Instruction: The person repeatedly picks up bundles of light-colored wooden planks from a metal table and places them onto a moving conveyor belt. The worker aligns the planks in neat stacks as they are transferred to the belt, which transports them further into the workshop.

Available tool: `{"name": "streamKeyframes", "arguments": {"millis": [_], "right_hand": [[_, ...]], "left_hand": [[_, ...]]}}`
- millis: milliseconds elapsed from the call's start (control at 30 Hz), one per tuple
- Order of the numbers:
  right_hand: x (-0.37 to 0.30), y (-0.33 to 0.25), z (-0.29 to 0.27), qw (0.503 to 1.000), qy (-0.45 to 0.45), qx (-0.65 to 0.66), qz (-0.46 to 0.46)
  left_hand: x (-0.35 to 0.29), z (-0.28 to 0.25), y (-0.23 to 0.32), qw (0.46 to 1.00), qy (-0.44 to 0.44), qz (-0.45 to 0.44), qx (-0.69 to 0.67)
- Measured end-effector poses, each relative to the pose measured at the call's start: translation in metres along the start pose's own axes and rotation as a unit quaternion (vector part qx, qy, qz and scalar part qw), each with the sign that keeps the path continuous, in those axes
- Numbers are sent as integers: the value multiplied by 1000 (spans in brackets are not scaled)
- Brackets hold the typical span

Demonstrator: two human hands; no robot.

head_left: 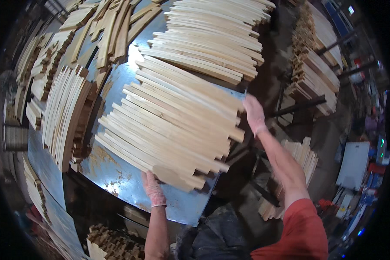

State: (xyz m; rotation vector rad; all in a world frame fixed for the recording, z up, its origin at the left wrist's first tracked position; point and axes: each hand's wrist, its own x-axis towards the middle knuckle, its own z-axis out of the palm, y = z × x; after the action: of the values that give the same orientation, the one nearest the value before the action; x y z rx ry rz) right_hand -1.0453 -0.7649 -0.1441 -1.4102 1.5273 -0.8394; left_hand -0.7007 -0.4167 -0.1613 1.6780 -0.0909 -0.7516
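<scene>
A broad row of pale wooden strips (169, 117) lies side by side on a shiny metal table (102, 167), its right-hand ends uneven. My left hand (154, 190), in a pinkish-white glove, rests against the nearest strip on the long side, fingers stretched along it rather than wrapped round. At the far right corner of the same row is my right hand (254, 113), gloved alike, its fingers extended beside the strip ends. Its fingertips are slightly blurred, and whether they touch the wood is hard to make out.
Beyond lies another row of strips (208, 43). Loose darker boards (117, 32) are scattered at the far left, with a stack of strips (65, 112) nearer. More stacked wood (314, 78) stands right, by dark metal bars (299, 106). A lower bundle (305, 158) sits beside my right arm.
</scene>
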Motion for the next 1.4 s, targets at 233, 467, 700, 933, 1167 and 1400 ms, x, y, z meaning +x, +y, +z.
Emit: {"name": "streamKeyframes", "arguments": {"millis": [233,467,700,933,1167,1400], "right_hand": [[-106,4,-12,969,-224,-65,79],[-4,-19,140,979,-196,6,-50],[-18,-49,137,929,-304,166,132],[-49,-11,112,897,-355,107,241],[-125,-47,75,843,-447,157,257],[-214,-115,91,840,-505,103,172]], "left_hand": [[55,-129,-8,911,-10,174,374],[83,-118,-3,837,-6,46,545],[36,-80,54,991,-58,-25,-118],[23,-133,30,940,-121,-246,-204],[-77,-172,10,927,-98,-252,-259],[-200,-259,25,941,-25,-155,-300]]}}
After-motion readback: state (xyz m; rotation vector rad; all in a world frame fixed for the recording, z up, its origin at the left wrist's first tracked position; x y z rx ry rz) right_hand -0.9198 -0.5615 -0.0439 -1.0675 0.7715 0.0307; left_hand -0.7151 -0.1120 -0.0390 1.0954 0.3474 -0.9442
